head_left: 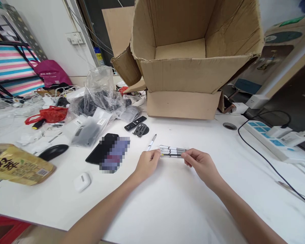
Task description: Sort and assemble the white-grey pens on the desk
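Note:
My left hand (147, 163) and my right hand (200, 165) are both closed in a pinch. Between them runs a thin black pen refill (171, 155) with a yellowish bit near its left end; my fingertips hide both ends. Just behind it, several white-and-grey pens (170, 149) lie side by side on the white table (167, 203), pointing left to right. A single white pen (151, 142) with a grey tip lies slantwise beyond my left hand, apart from the row.
A large open cardboard box (183, 105) stands at the back. To the left are a phone (101, 149), a remote control (135, 123), a white earbud case (82, 182), a yellow pouch (17, 164) and plastic bags (99, 95). A power strip (279, 142) with a black cable lies right.

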### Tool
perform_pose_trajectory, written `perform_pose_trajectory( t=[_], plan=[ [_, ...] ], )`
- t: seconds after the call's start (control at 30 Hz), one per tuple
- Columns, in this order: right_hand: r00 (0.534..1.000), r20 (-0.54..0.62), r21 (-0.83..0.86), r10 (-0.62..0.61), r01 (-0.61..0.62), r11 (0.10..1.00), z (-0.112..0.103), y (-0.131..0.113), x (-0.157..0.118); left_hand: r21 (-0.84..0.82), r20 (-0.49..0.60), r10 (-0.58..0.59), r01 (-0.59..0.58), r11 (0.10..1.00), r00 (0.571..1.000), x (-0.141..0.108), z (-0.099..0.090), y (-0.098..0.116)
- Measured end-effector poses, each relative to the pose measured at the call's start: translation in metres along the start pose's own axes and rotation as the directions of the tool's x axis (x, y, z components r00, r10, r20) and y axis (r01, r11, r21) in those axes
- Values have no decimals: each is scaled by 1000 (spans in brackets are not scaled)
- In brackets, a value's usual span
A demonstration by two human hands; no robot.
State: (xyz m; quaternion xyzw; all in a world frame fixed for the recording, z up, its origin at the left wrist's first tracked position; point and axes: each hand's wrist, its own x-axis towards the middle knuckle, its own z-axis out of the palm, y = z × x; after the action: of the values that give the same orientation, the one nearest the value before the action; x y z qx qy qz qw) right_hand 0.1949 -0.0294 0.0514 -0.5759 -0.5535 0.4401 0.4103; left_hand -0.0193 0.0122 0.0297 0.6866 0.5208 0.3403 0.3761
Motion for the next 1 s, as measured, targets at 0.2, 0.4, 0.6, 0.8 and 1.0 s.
perform_pose_trajectory(
  t=[0.2, 0.4, 0.6, 0.8, 1.0],
  plan=[
    [1000, 8, -145, 19, -18, 989, 6, 4, 0, 7, 13, 7, -7, 1000, 1000, 0, 0, -1],
    [1000, -10, -52, -21, 21, 998, 7, 1, -1, 24, 1, 6, -6, 1000, 1000, 0, 0, -2],
    [999, -24, 48, -49, 50, 998, 2, -2, -2, 12, -15, -6, 6, 1000, 1000, 1, 1, -2],
    [999, -27, 2, -36, 36, 999, 0, -3, -2, 9, -22, -14, 14, 1000, 1000, 1, -1, 0],
    [1000, -26, -89, 3, -6, 996, 2, -4, -4, 39, -4, -5, 5, 999, 1000, 0, -1, 1]
  ],
)
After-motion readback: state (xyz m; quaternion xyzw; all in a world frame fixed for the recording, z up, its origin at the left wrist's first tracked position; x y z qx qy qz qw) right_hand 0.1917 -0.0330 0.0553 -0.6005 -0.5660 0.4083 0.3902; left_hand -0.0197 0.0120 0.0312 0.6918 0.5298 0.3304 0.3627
